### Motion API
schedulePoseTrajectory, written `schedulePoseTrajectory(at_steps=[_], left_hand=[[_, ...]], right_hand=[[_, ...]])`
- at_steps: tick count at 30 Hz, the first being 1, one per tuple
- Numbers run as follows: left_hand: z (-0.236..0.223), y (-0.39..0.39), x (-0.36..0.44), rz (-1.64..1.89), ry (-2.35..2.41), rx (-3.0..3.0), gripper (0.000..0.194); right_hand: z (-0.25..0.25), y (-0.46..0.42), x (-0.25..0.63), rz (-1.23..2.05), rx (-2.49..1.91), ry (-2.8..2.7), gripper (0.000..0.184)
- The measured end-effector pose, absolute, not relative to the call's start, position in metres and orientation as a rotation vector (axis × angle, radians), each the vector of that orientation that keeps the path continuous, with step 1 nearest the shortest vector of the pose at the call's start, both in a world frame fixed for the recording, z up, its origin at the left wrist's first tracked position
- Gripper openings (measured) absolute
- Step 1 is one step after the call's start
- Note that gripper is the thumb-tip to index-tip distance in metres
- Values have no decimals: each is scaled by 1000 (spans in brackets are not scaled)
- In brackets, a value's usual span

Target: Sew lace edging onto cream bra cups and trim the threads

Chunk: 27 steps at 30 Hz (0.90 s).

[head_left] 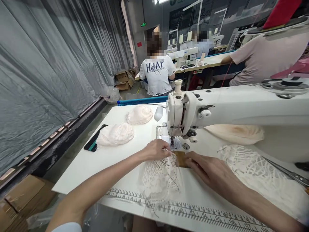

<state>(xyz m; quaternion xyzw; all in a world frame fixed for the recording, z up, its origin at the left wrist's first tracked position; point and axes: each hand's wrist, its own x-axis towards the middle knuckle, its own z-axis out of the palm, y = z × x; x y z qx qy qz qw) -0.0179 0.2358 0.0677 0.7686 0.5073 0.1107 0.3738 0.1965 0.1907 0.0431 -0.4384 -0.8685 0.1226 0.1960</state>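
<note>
My left hand (158,149) is closed in a pinch on the upper edge of a white lace piece (158,180), just in front of the sewing machine's needle and presser foot (173,141). The lace hangs toward the table's front edge, with loose dark thread ends on it. To its right, my right hand (204,166) has its fingers drawn together at the side of a small brown-gold plate (182,159). Whatever its fingertips may hold is hidden. The white sewing machine (231,104) stretches off to the right.
Two bundles of pale lace, one nearer (116,134) and one farther (139,114), lie left on the table. More lace (256,170) and scissors (287,170) are at right. A ruler strip (193,211) runs along the front edge. Co-workers sit beyond.
</note>
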Motion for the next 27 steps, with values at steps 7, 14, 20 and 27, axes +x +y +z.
schedulePoseTrajectory(at_steps=[7,14,20,27], left_hand=[[69,248,-9,180,1286,2090,17],[72,248,-9,113,1281,2147,18],[64,266,-21,26,1280,2715,28],[56,242,-24,291,1465,3042,28]], right_hand=[[39,212,198,-27,-536,-2641,34],[27,213,204,-12,-521,-2650,36],[28,212,201,-14,-545,-2645,34],[25,210,195,-65,-602,-2565,35]])
